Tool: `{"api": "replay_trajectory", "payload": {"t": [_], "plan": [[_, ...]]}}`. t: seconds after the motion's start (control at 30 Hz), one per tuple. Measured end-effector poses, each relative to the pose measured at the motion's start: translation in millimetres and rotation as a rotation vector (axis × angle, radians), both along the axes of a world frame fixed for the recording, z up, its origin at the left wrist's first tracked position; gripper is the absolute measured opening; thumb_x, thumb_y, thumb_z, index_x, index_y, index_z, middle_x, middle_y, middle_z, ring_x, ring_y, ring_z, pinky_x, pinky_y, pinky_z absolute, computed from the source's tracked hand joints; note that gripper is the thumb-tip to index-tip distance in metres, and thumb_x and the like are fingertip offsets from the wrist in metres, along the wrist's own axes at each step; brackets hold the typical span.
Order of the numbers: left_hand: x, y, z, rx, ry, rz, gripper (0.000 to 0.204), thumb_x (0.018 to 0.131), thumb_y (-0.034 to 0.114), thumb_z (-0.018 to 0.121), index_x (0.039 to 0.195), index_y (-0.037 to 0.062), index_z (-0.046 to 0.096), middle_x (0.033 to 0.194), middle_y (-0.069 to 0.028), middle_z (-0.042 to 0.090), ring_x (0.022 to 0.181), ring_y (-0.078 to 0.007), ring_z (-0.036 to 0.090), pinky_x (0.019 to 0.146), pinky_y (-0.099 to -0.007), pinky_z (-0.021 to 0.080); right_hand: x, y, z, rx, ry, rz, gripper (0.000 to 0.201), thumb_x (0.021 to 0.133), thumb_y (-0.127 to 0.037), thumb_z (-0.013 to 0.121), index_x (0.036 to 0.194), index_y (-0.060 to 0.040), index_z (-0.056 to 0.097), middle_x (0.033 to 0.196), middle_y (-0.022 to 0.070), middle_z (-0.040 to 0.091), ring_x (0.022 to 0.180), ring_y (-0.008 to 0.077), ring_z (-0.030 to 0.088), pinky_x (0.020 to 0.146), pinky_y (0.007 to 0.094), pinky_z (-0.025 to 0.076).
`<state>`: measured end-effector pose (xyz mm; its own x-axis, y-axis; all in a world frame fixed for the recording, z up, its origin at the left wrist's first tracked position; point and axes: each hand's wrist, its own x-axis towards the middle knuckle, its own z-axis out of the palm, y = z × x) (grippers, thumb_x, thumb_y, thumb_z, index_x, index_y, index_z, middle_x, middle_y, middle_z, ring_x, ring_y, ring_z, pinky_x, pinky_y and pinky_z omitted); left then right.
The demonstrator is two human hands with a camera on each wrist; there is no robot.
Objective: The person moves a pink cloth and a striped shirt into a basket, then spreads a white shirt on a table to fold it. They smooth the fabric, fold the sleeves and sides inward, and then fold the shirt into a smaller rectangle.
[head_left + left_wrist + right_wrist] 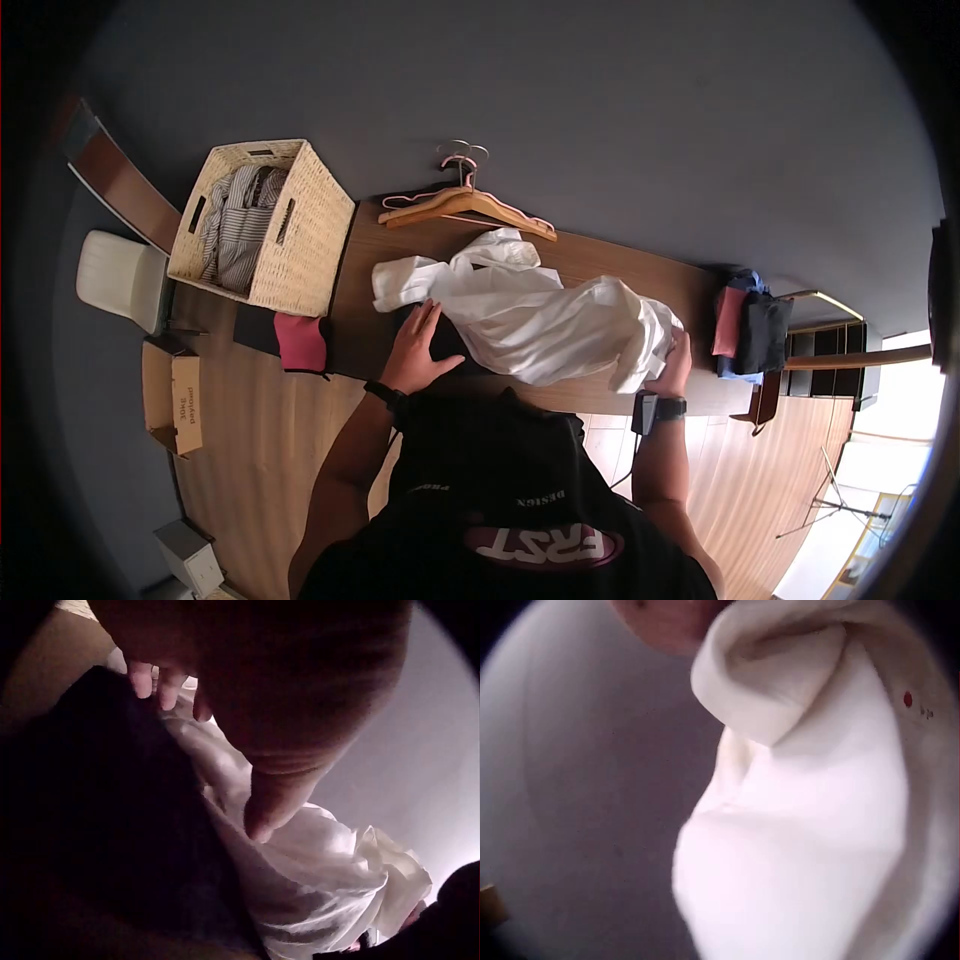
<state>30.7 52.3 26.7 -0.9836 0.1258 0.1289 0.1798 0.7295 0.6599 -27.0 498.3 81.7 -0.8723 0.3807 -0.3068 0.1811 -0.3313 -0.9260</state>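
Note:
A white collared shirt (545, 320) lies rumpled across the wooden table, one sleeve (405, 280) stretched toward the left. My right hand (675, 365) grips the shirt at its right end, beside the collar (757, 690) that fills much of the right wrist view; most of its fingers are hidden. At the shirt's left side my left hand (412, 352) has its fingers extended and thumb spread, over the edge of a dark cloth (112, 810). In the left wrist view its fingertips (171, 694) are right at the white fabric.
Wooden and pink hangers (470, 210) lie at the table's back edge. A woven basket (310, 240) with striped clothing stands left, a pink-and-black cloth (300, 343) in front of it. Folded clothes (750, 325) are stacked at the right end. A cardboard box (172, 400) sits on the floor.

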Motion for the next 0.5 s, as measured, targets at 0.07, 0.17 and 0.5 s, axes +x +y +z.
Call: {"api": "replay_trajectory", "payload": {"t": [0.07,0.17,0.5], "plan": [[3,-5,-13,-0.012,-0.051,0.013,0.095,0.071,0.035,0.083,0.147,0.004,0.035,0.149,-0.0199,0.038,0.136,-0.0402,0.038,0.112,-0.0479,0.032,-1,16,-23,0.067,-0.085,-0.041,0.027,0.093,-0.029,0.055,0.099,-0.0038,0.064,0.09,0.0053,0.064,0.08,0.0161,0.062,0.071,0.0319,0.051],[8,-5,-14,-0.1,-0.063,-0.004,0.094,0.07,0.032,0.082,0.146,0.0046,0.036,0.15,-0.0192,0.037,0.136,-0.0391,0.038,0.113,-0.0467,0.032,14,32,-52,0.047,-0.297,-0.025,0.037,0.091,-0.037,0.063,0.114,-0.0087,0.059,0.095,0.0035,0.062,0.079,0.0142,0.059,0.066,0.0293,0.048],[18,10,-31,-0.21,0.004,-0.004,0.051,0.075,0.019,0.074,0.122,0.0103,0.06,0.133,-0.0085,0.051,0.128,-0.0308,0.045,0.107,-0.0491,0.034,44,-13,-112,0.719,-0.25,0.219,0.077,0.081,-0.016,0.077,0.145,-0.0037,0.035,0.133,0.0107,0.052,0.11,0.0213,0.056,0.086,0.0331,0.051]]}}
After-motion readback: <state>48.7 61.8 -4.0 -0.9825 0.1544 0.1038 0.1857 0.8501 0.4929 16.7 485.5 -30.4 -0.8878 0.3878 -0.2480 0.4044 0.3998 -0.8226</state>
